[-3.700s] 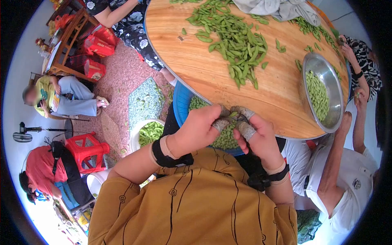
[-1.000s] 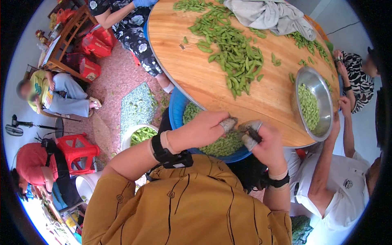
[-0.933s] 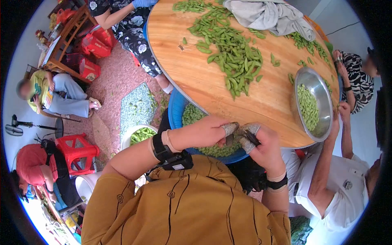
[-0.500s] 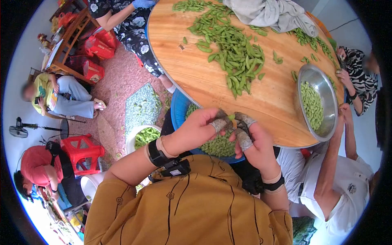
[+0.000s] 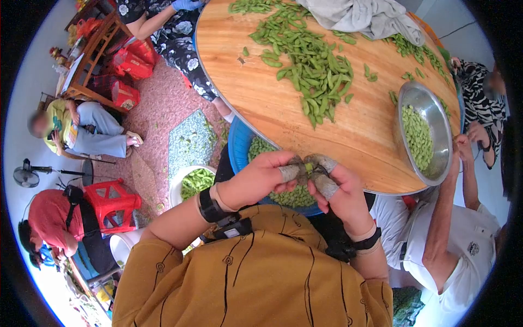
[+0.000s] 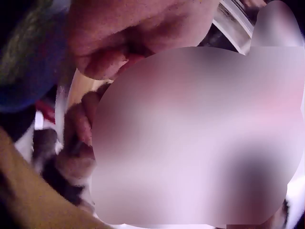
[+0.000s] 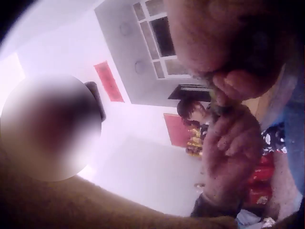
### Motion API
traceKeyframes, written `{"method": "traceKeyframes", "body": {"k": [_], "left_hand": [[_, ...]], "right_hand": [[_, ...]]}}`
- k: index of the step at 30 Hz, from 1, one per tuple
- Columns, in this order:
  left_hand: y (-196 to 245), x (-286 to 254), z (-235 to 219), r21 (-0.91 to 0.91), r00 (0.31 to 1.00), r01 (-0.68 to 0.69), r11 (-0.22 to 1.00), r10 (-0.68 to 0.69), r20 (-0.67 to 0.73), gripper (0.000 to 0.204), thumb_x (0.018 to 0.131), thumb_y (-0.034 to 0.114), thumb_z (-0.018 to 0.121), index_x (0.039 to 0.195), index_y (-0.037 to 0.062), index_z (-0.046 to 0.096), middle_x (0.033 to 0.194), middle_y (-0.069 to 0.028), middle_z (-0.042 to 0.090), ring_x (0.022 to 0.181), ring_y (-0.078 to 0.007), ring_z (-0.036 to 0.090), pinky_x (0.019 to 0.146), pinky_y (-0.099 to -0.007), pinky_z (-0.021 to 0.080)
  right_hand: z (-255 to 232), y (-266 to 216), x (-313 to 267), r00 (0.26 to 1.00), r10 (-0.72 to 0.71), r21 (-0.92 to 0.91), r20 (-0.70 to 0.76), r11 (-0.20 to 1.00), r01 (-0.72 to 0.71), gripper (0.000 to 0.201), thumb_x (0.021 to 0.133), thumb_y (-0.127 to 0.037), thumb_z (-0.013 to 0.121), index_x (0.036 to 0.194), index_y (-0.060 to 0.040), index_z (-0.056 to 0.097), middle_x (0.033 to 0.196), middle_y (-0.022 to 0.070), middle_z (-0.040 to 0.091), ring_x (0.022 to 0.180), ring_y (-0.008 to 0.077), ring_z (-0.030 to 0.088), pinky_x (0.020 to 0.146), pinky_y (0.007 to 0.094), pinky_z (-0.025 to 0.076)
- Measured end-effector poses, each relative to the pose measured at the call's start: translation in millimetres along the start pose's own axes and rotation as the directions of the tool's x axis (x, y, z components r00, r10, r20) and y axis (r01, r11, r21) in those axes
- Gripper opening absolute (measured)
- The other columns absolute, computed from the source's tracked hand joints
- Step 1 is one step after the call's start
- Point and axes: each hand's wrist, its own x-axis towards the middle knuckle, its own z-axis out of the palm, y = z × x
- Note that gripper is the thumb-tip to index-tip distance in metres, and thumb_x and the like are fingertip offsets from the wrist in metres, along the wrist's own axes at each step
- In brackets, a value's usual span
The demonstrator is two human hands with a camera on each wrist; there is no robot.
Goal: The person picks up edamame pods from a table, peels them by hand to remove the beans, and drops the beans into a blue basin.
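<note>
Fingertips of my left hand (image 5: pixel 267 175) and right hand (image 5: pixel 344 191) meet around a small green edamame pod (image 5: pixel 309 166), pinching it from both sides. Grey wrappings cover several fingers and thumbs. Most of the pod is hidden by the fingers. Below the hands sits a blue basin (image 5: pixel 236 143) holding shelled green beans (image 5: pixel 294 197). In the right wrist view, both hands come together at a bit of green; the left wrist view is mostly blurred.
A round wooden table (image 5: pixel 245 92) bears a heap of edamame pods (image 5: pixel 318 76), a grey cloth (image 5: pixel 365 19) and a tilted steel bowl (image 5: pixel 444 133) of shelled beans. At left stand a white bucket (image 5: pixel 175 188) of pods and a red stool (image 5: pixel 111 199). Other people sit around.
About a second ago the hands were slightly apart with no pod showing. Half a second ago a green tip stuck up between them; now the pod lies between the fingertips, slightly lower.
</note>
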Motion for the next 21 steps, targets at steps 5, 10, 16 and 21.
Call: {"method": "traceKeyframes", "body": {"k": [5,10,16,21], "left_hand": [[-16.9,-4.5,1.9,-0.879,0.931,0.354,0.319,-0.030,0.364,0.021,0.091,0.020,0.053,0.105,0.0045,0.051,0.060,-0.0012,0.043,0.049,-0.0102,0.037,0.048,-0.0235,0.029],[-24.9,-2.3,-7.3,-0.776,0.908,0.384,0.501,-0.358,0.218,0.012,0.091,0.015,0.050,0.092,0.0043,0.054,0.058,-0.0015,0.044,0.050,-0.0121,0.039,0.048,-0.0254,0.031],[-22.1,-26.6,-31.9,0.511,0.990,0.014,0.860,0.059,-0.128,0.016,0.084,0.015,0.057,0.079,0.0001,0.056,0.060,-0.0111,0.047,0.054,-0.0171,0.045,0.052,-0.0323,0.038],[-31.1,-69.9,-68.5,0.520,0.971,0.175,0.836,-0.060,-0.230,0.018,0.081,0.016,0.059,0.076,-0.0005,0.056,0.062,-0.0143,0.052,0.055,-0.0253,0.050,0.053,-0.0357,0.041]], "right_hand": [[0.0,14.5,1.0,0.996,-0.062,0.002,0.063,0.998,0.062,0.034,0.087,-0.006,0.051,0.121,-0.0021,0.052,0.075,0.0052,0.060,0.048,0.0120,0.050,0.044,0.0242,0.040],[-3.5,24.3,4.7,0.910,-0.321,-0.927,0.262,0.178,0.330,0.038,0.075,-0.005,0.062,0.112,-0.0027,0.056,0.082,0.0175,0.063,0.076,0.0347,0.063,0.067,0.0371,0.050],[-13.7,6.9,20.7,0.863,-0.489,-0.880,-0.125,0.456,0.131,0.030,0.078,-0.012,0.062,0.106,-0.0029,0.057,0.085,0.0210,0.062,0.078,0.0373,0.061,0.068,0.0419,0.050],[-34.9,-13.0,76.6,0.787,-0.534,-0.880,-0.309,0.474,-0.024,0.027,0.077,-0.013,0.064,0.100,-0.0018,0.056,0.080,0.0212,0.063,0.076,0.0387,0.061,0.068,0.0426,0.050]]}}
